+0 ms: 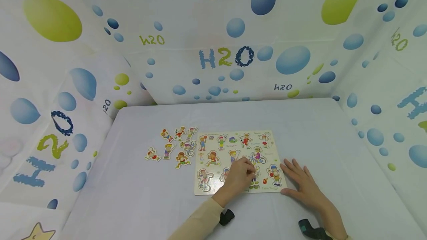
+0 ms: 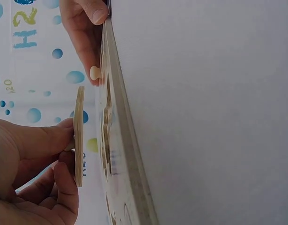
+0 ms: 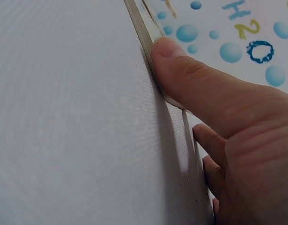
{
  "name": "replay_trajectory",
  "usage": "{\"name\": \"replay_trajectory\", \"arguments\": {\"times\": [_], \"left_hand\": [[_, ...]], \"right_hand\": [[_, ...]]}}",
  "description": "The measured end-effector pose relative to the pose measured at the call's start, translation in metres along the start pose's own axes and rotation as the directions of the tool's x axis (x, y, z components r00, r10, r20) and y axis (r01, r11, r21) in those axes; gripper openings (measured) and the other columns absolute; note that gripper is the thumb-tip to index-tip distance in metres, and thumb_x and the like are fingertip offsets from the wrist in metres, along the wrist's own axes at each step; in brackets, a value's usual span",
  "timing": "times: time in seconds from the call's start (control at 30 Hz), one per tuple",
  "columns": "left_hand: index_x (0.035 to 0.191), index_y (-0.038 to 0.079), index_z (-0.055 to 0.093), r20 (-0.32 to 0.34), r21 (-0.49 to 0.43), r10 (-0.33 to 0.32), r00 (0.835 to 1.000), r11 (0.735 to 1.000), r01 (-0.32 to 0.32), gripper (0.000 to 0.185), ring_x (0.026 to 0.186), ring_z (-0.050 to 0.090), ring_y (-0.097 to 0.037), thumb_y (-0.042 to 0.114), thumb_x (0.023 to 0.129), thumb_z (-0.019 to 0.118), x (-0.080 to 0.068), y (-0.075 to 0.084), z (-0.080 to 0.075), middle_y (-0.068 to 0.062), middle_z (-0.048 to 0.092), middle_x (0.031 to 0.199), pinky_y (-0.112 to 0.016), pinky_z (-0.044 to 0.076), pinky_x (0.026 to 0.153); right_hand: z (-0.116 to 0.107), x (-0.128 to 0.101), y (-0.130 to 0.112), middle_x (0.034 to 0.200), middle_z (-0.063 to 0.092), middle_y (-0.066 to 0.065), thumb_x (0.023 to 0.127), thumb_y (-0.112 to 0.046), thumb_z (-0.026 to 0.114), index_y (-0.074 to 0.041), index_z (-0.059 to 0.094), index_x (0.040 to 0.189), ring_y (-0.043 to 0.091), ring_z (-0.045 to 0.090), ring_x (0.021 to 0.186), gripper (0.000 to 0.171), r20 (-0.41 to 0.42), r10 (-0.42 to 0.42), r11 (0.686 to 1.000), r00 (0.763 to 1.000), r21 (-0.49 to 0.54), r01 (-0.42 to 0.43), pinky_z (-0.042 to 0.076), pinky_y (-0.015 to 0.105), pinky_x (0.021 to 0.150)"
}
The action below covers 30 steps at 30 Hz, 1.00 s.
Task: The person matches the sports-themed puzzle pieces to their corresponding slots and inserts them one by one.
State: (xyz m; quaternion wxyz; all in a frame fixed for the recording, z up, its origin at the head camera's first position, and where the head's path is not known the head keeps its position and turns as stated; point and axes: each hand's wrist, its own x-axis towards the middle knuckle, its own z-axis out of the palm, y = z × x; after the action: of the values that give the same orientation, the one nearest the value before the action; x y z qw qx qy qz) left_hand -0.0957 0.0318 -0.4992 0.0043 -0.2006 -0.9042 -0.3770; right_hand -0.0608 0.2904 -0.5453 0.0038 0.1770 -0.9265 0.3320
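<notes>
My left hand (image 1: pixel 237 176) is over the lower right half of a wooden knob puzzle board (image 1: pixel 214 190) printed with children playing sports. It pinches a puzzle piece (image 2: pixel 78 140) by its small knob. The left wrist view shows the piece edge-on, upright and apart from the board's face. My right hand (image 1: pixel 304 185) lies at the board's lower right corner with fingers spread. In the right wrist view its thumb (image 3: pixel 174 63) touches the board's edge. Part of the board is hidden under my left hand.
Several loose puzzle pieces, such as a runner (image 1: pixel 182 160) and a cyclist (image 1: pixel 188 148), lie on the white table (image 1: pixel 126 195) left of the board. A knob (image 2: pixel 95 73) stands up from the board. A printed curtain (image 1: pixel 186 17) hangs behind and at both sides.
</notes>
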Motion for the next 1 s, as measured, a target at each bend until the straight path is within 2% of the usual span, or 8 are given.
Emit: {"name": "replay_trajectory", "arguments": {"times": [0.4,0.77,1.0], "left_hand": [[0.081,0.003,0.078,0.008,0.023,0.05,0.999,0.998,-0.051,0.006,0.077,0.057,-0.005,0.0,0.076,0.078,0.0016,-0.0029,0.0054,-0.001,0.065,0.086,-0.011,0.045,0.066],[0.08,0.005,0.079,0.037,0.035,0.052,0.998,0.998,-0.054,0.006,0.077,0.057,-0.003,0.001,0.075,0.078,0.0037,-0.0078,0.0096,0.001,0.066,0.085,-0.011,0.045,0.068],[0.082,0.007,0.079,0.078,0.044,0.055,0.995,0.997,-0.058,0.006,0.076,0.055,-0.002,0.003,0.078,0.077,0.0035,-0.0086,0.0104,0.002,0.065,0.085,-0.011,0.044,0.066]], "right_hand": [[0.0001,-0.0002,-0.0004,0.155,0.036,0.019,0.079,-0.039,0.077,-0.013,0.046,0.146,0.036,0.014,0.15,0.078,-0.004,0.002,1.0,1.0,-0.004,-0.002,-0.005,0.051,0.121],[0.0006,-0.0005,-0.0003,0.155,0.036,0.019,0.08,-0.039,0.077,-0.014,0.045,0.147,0.03,0.011,0.152,0.078,0.001,0.011,1.0,1.0,-0.004,-0.011,-0.005,0.05,0.121],[0.0004,-0.0004,-0.0011,0.154,0.036,0.019,0.079,-0.04,0.077,-0.015,0.046,0.147,0.027,0.01,0.152,0.078,0.003,0.019,1.0,1.0,-0.012,-0.019,-0.005,0.051,0.121]]}}
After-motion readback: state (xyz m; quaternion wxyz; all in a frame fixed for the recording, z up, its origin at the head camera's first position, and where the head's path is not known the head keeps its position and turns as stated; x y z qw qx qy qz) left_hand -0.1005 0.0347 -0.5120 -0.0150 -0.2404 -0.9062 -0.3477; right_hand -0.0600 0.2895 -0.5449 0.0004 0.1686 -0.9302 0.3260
